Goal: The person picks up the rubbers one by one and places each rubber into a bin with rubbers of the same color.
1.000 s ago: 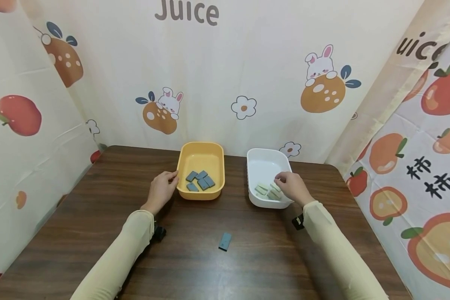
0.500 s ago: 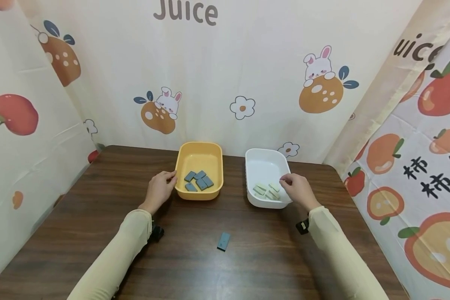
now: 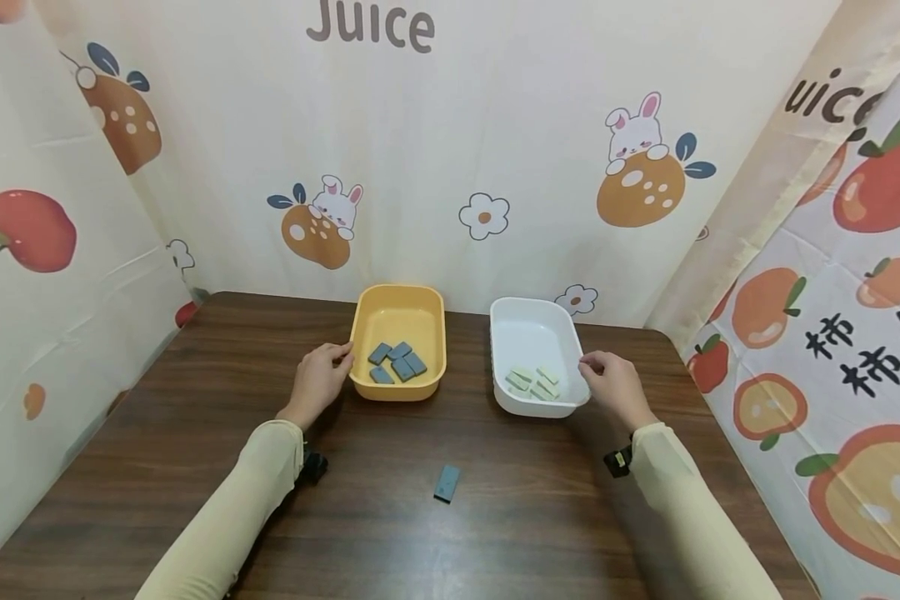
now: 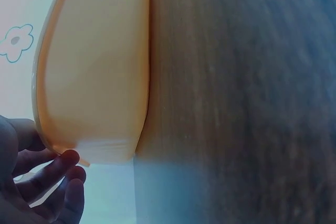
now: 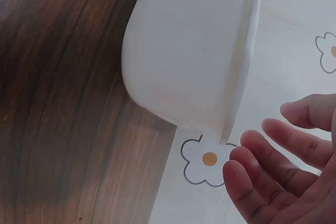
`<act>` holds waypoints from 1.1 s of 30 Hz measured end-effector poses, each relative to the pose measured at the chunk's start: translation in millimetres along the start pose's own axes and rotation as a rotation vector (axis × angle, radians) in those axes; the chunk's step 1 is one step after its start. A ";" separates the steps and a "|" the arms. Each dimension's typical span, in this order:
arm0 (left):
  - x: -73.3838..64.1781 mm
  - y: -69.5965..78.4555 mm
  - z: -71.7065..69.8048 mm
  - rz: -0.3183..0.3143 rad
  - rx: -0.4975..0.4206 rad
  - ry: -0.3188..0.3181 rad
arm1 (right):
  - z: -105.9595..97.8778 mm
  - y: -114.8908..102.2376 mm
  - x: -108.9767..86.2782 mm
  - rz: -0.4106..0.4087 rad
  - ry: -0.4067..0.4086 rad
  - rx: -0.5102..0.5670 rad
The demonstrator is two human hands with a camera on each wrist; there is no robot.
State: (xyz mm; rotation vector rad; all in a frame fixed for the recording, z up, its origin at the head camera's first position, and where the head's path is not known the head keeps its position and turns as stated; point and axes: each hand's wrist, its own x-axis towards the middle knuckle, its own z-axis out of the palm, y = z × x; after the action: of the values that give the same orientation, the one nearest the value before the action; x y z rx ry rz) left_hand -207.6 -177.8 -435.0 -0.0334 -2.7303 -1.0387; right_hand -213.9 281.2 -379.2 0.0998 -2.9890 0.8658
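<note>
On the left, my left hand (image 3: 318, 382) pinches the near left rim of a yellow plastic bin (image 3: 375, 392). Several blue-grey rectangular tiles (image 3: 402, 367) lie inside that bin. In the left wrist view, fingertips (image 4: 69, 157) show against the rim of the bin (image 4: 94, 66). My right hand (image 3: 617, 385) is just outside the right wall of a white bin (image 3: 528, 407), which holds several pale green tiles (image 3: 543, 390). In the right wrist view its fingers (image 5: 273, 153) are loosely spread and apart from the white bin (image 5: 184, 51), with nothing between them.
A single blue-grey tile (image 3: 446, 483) lies on the dark wooden table (image 3: 375, 533), nearer to me than the bins. The bins stand near the back edge, with a gap between them. A printed curtain (image 3: 420, 150) hangs behind and along both sides.
My right hand has moved from over the pale green tiles rightward, out past the white bin's wall. The left hand stays at the yellow bin's rim.
</note>
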 end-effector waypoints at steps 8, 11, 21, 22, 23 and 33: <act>0.6 -0.8 0.3 -0.002 0.009 -0.015 | -2.2 13.5 -3.5 0.042 0.026 0.002; 0.2 -0.7 0.2 -0.005 0.011 -0.021 | -0.6 18.4 -4.7 0.061 0.017 -0.012; -0.6 0.8 0.7 -0.007 0.015 -0.022 | 17.0 31.9 -7.2 0.153 -0.135 0.036; -0.5 1.0 0.7 -0.007 0.016 -0.023 | 18.7 32.3 -7.1 0.155 -0.137 0.053; -0.5 1.1 0.6 -0.007 0.017 -0.025 | 20.2 32.3 -6.9 0.158 -0.134 0.068; 2.5 1.9 1.9 -0.006 0.043 -0.040 | 28.2 25.9 -5.0 0.191 -0.096 0.142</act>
State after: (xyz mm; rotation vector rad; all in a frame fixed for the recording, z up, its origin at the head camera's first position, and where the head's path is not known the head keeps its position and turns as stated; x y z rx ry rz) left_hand -210.2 -175.3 -434.6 -0.0401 -2.7890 -0.9912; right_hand -211.0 288.2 -417.0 -0.1479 -3.0596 1.1236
